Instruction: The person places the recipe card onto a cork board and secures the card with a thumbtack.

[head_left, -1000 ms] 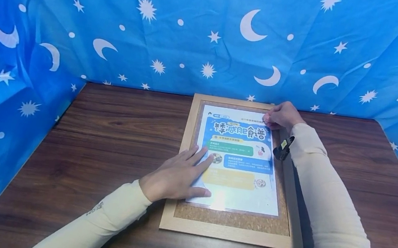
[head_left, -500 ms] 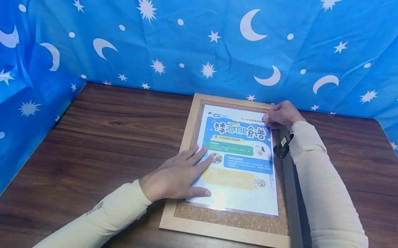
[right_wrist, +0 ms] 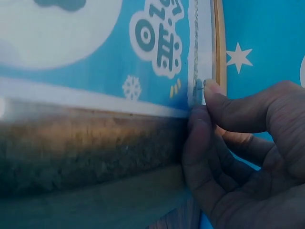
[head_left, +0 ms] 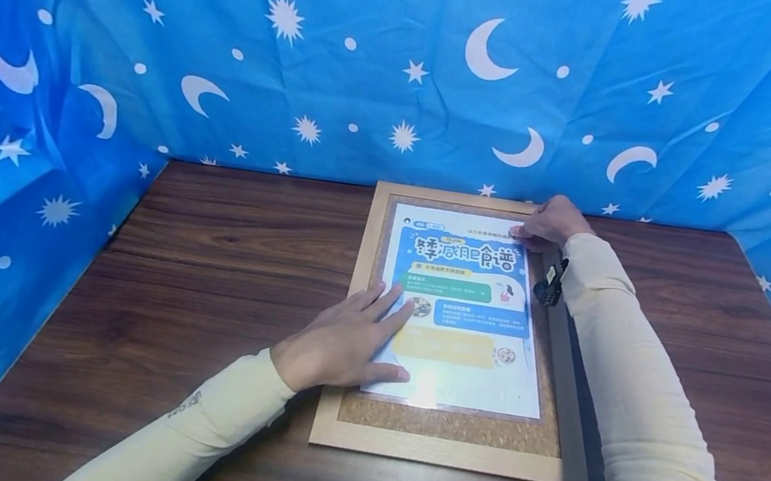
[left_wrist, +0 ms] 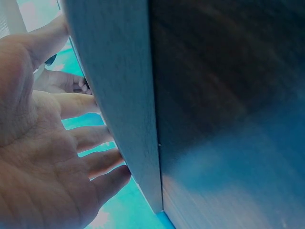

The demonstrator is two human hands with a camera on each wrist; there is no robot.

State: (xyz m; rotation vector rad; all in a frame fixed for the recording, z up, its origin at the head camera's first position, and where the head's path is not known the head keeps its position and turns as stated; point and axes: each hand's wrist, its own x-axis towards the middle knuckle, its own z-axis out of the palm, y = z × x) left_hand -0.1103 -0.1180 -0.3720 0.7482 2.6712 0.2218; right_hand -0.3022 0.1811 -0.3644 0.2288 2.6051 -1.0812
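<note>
A printed sheet (head_left: 454,384) under glossy clear film lies on a cork board (head_left: 442,424) with a light wooden frame (head_left: 445,452). My left hand (head_left: 343,337) rests spread over the sheet's left edge, thumb and fingers on the print. In the left wrist view its fingers reach over the frame's side. My right hand (head_left: 555,220) is at the sheet's far right corner. There its thumb and index finger pinch a small pin (right_wrist: 202,87), a thin metal point showing by the thumb tip; the fingers hide most of it.
The board lies on a dark wood-grain table (head_left: 237,253), its far edge close to a blue curtain (head_left: 379,69) with white moons and stars. A small black device (head_left: 551,283) sits on the right wrist.
My right wrist has shifted very slightly, with the fingers still at the same corner. The left hand, sheet and board stay in place.
</note>
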